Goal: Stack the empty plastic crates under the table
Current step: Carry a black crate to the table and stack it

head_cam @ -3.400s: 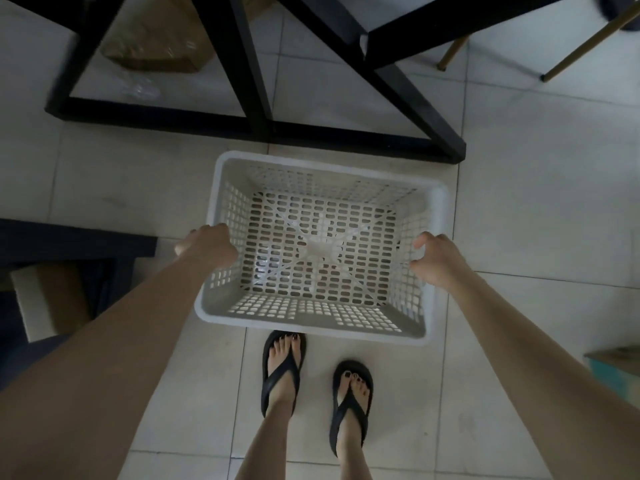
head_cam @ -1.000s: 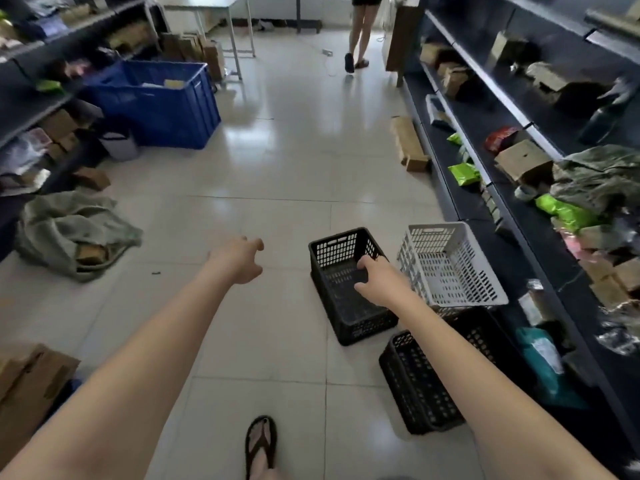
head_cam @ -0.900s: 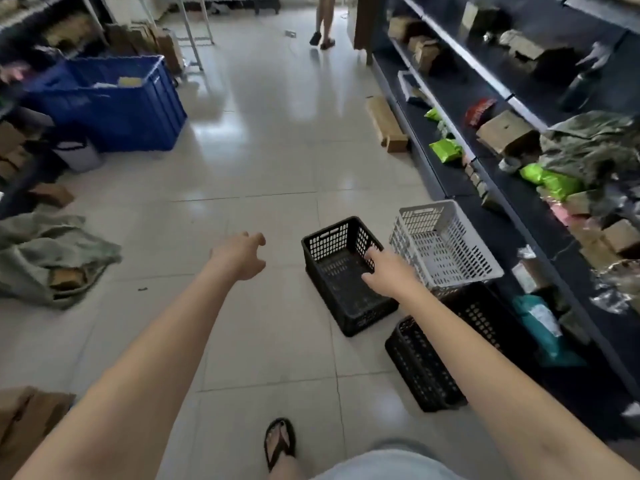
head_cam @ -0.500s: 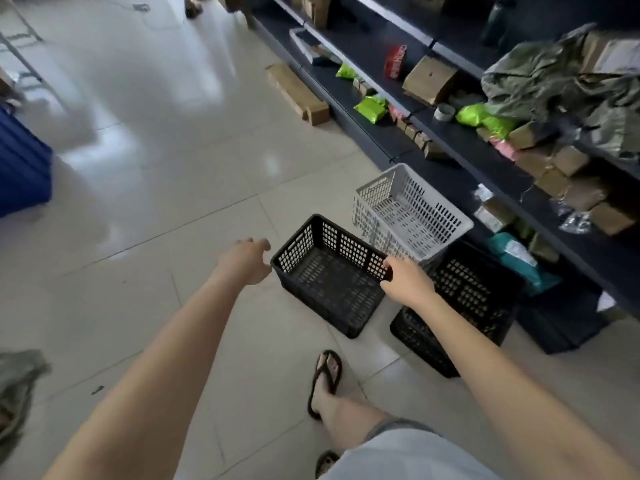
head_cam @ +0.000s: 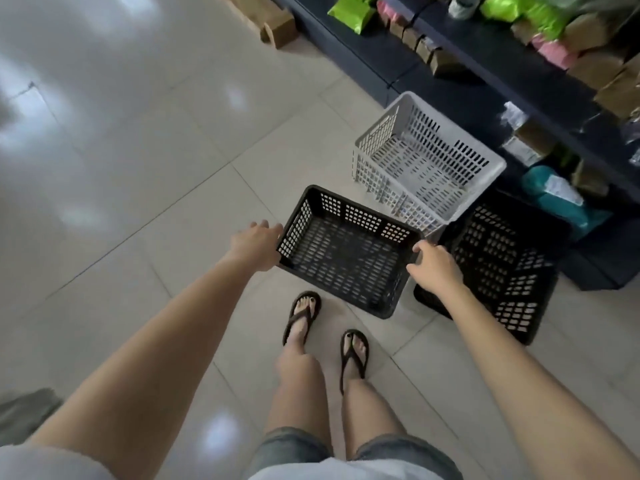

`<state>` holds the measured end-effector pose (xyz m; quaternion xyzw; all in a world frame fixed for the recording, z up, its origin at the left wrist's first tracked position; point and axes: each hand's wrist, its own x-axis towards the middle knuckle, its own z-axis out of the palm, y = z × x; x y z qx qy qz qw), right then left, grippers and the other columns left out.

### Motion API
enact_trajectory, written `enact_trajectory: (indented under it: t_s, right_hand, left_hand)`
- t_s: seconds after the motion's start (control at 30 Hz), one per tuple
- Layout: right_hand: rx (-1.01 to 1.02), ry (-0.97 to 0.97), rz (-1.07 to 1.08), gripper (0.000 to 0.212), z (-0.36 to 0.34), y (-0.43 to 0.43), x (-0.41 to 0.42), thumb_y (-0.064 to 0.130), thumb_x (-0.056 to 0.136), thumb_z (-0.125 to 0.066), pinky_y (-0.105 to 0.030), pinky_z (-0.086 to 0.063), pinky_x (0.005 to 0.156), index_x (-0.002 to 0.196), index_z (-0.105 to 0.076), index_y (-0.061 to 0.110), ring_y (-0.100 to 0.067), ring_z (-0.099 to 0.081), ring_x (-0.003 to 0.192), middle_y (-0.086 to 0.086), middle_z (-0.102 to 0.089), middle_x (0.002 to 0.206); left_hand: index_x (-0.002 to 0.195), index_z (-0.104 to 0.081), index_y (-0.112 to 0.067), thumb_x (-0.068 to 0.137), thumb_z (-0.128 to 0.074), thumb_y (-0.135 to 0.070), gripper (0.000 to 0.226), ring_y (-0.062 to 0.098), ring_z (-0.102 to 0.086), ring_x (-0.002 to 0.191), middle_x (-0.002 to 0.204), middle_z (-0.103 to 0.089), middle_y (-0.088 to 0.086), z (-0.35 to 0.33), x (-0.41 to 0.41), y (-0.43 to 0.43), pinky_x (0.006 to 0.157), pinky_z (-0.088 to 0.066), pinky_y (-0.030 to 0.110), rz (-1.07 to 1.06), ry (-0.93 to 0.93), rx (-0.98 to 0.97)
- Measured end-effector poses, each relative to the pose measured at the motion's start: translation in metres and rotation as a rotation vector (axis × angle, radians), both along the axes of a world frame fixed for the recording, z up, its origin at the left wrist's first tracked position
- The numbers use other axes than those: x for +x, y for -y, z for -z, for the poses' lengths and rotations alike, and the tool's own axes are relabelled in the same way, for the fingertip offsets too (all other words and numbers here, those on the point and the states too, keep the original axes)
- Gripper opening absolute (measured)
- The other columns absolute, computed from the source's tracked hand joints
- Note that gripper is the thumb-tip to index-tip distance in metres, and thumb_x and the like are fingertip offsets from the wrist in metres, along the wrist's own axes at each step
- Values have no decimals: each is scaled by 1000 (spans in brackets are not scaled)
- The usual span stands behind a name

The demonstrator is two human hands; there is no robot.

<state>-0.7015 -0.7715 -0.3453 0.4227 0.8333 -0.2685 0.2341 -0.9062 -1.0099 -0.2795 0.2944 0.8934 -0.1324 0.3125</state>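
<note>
An empty black plastic crate stands on the tiled floor just ahead of my feet. My left hand lies against its left end wall with the fingers apart. My right hand is curled over the rim at its right end. Behind it an empty white crate rests tilted, partly on a second black crate to the right. No table is in view.
A dark low shelf runs along the right, holding green and pink packets and small cartons. A teal package lies beside the crates. A cardboard box sits on the floor at the top. My sandalled feet stand close to the black crate.
I have stepped up to the crates and the view has tipped down. My left hand has reached the black crate's left end; my right hand stays on its right rim.
</note>
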Motion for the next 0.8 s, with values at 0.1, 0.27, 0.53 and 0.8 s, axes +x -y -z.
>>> enact_trajectory:
  t_s: [0.1, 0.27, 0.53, 0.8]
  right_hand:
    - [2, 23, 62, 38, 32, -10, -13, 28, 87, -55, -40, -51, 85, 125, -50, 22, -34, -53, 110, -13, -50, 122]
    - [-6, 140, 189, 36, 98, -16, -21, 25, 88, -55, -37, -46, 80, 124, -50, 22, -35, -55, 109, -12, -49, 122]
    - [-17, 199, 290, 35, 238, -24, -28, 26, 87, -58, -40, -48, 85, 122, -52, 24, -35, -56, 110, -11, -51, 121]
    - [41, 254, 370, 46, 364, -32, -22, 23, 87, -60, -43, -46, 92, 131, -46, 25, -38, -47, 118, -12, -37, 135]
  left_hand:
    - [140, -38, -21, 88, -53, -24, 54, 32, -42, 128, 135, -46, 11, 39, -39, -24, 97, -43, 48, 84, 50, -24]
    - [137, -40, -23, 87, -54, -25, 52, 30, -44, 125, 133, -47, 8, 120, -97, -55, 97, -45, 46, 198, 85, -40]
    - [140, -37, -26, 87, -56, -27, 56, 30, -45, 125, 136, -43, 10, 271, -155, -64, 96, -45, 44, 221, 96, -60]
    - [143, -31, -22, 86, -60, -26, 64, 34, -36, 131, 143, -30, 16, 407, -175, -65, 96, -45, 45, 248, 76, -99]
